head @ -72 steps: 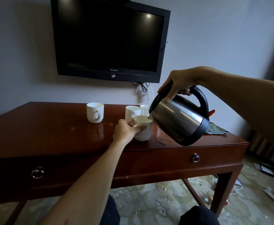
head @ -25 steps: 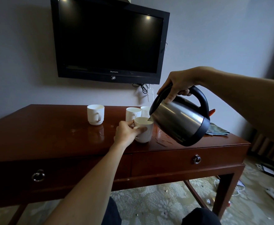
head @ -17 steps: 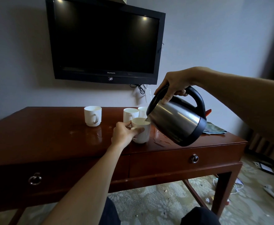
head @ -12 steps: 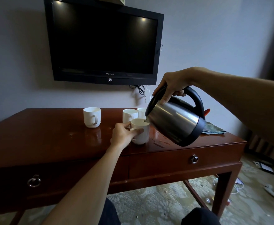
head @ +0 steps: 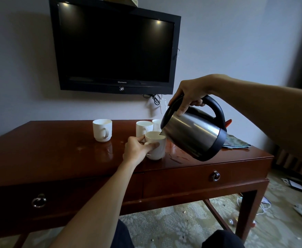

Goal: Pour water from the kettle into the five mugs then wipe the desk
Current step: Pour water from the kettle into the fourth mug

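Note:
My right hand (head: 187, 93) grips the black handle of a steel kettle (head: 193, 135), tilted with its spout over the rim of a white mug (head: 157, 147). My left hand (head: 137, 151) holds that mug by its handle side on the dark wooden desk (head: 57, 154). Behind it stand a second white mug (head: 143, 127) and a third mug (head: 156, 123), partly hidden by the kettle. Another white mug (head: 102, 130) stands apart to the left. A folded greenish cloth (head: 236, 143) lies at the desk's right end.
Water spots (head: 177, 156) glisten on the desk under the kettle. A black television (head: 114, 49) hangs on the wall above, with cables (head: 155, 101) dangling below it. An orange item (head: 228, 122) peeks out behind the kettle. Cords and litter lie on the carpet (head: 280, 208) at right.
The kettle stays tilted over the mug in my left hand throughout. Only the camera view has shifted slightly; both hands keep their grips.

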A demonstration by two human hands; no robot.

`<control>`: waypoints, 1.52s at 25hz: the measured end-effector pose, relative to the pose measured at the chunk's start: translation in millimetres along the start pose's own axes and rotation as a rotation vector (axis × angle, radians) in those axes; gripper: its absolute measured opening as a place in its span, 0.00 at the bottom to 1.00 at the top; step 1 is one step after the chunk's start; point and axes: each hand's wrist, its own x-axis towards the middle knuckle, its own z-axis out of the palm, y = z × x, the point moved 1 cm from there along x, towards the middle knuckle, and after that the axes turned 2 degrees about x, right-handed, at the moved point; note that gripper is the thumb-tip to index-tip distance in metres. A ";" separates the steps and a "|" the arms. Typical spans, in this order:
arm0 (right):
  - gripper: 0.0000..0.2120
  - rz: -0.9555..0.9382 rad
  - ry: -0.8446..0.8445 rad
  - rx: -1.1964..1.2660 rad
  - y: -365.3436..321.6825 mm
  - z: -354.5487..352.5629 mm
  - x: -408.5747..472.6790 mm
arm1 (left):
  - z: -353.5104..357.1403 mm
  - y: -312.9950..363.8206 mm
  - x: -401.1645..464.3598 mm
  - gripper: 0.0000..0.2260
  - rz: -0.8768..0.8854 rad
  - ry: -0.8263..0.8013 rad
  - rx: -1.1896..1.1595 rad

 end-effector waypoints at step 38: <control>0.25 -0.035 0.002 -0.017 0.3 0.5 -0.5 | 2.6 -3.7 2.0 0.34 0.016 0.010 -0.002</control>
